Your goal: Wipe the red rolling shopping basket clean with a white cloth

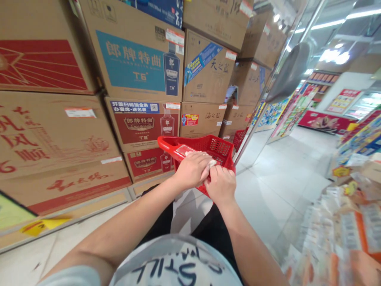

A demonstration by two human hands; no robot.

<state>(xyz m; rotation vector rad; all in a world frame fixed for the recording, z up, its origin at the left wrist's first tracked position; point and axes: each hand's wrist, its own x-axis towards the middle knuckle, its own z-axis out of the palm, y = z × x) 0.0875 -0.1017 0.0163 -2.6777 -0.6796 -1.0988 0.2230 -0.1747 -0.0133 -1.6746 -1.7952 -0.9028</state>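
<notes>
A red plastic shopping basket cart (218, 147) stands on the floor in front of me, its handle bar running toward the left. My left hand (192, 170) lies curled over the near rim of the basket, and a small white cloth or paper (210, 165) shows between its fingers and my right hand. My right hand (220, 183) is closed in a fist beside it, gripping the same white piece against the basket's rim. Both forearms reach out from the bottom of the view.
Stacked brown cardboard liquor cartons (139, 63) form a wall along the left. A second red basket (239, 139) sits further down. A shiny metal column (285, 71) rises at centre right. Shelves of packaged goods (354, 222) line the right. The tiled aisle floor (282, 174) runs ahead.
</notes>
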